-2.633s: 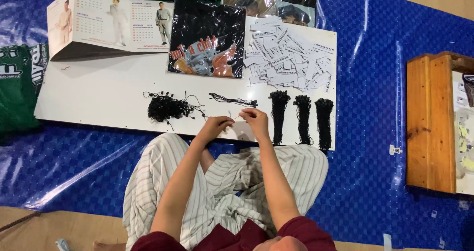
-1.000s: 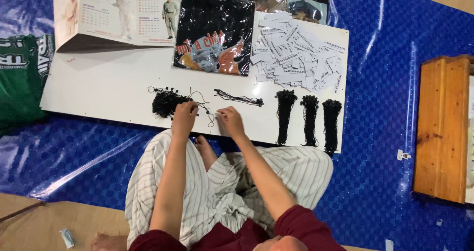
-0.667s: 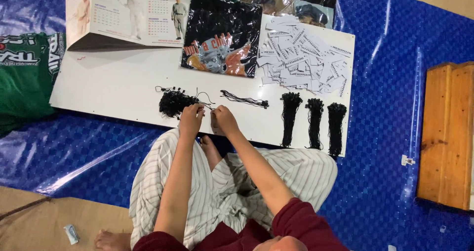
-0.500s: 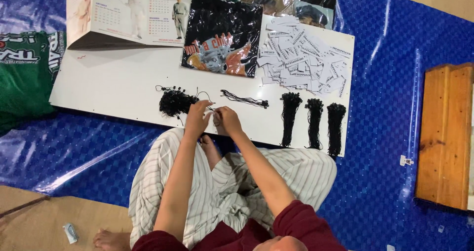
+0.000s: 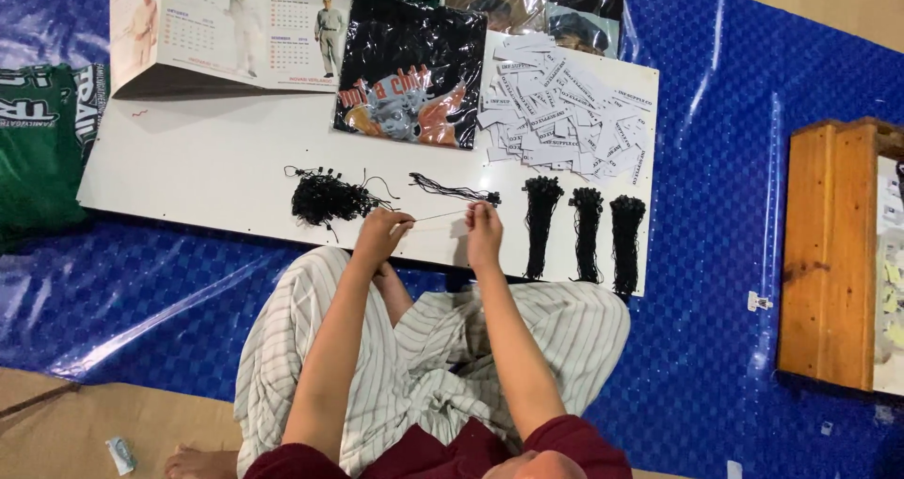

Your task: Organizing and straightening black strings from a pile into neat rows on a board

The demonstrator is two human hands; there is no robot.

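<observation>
Thin black tag string (image 5: 441,216) is stretched taut between the left hand (image 5: 379,235) and right hand (image 5: 483,227), each grip pinched on an end, above the white board (image 5: 207,173). Head view: three straightened black bundles (image 5: 585,234) look done; one tangled black pile (image 5: 323,197) and one small loose bunch (image 5: 452,192) seem left.

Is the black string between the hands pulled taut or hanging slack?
Taut. The string runs as a nearly straight thin line from the left hand to the right hand, pinched at both ends above the white board.
</observation>
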